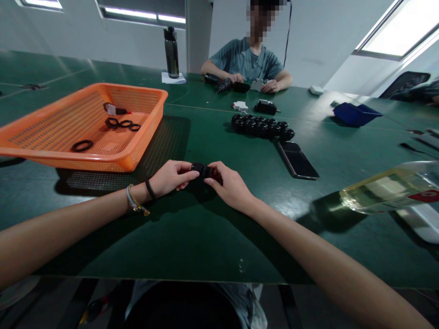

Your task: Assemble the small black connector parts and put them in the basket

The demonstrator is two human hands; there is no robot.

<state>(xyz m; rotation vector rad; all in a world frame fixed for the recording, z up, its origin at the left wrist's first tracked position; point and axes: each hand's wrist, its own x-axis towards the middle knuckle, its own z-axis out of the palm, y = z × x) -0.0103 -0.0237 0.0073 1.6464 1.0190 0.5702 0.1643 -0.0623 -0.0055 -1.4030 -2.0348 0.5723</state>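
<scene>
Between my two hands is a small black part (201, 170), just above the green table (192, 242). My left hand (171, 177) pinches its left end with thumb and fingers. On the other end, my right hand (228, 183) has its fingers curled around it, partly hiding it. Its exact kind cannot be made out. To the left stands an orange plastic basket (132, 157) with several black rings (82, 145) inside. Beyond my right hand, a cluster of round black parts (262, 127) sits in rows on the table.
A phone (297, 160) lies right of my hands, and a bottle of yellowish liquid (391, 187) is farther right. Across the table, a person (245, 59) handles parts beside a power drill (219, 83). A dark bottle (171, 55) and blue tray (356, 114) stand farther back.
</scene>
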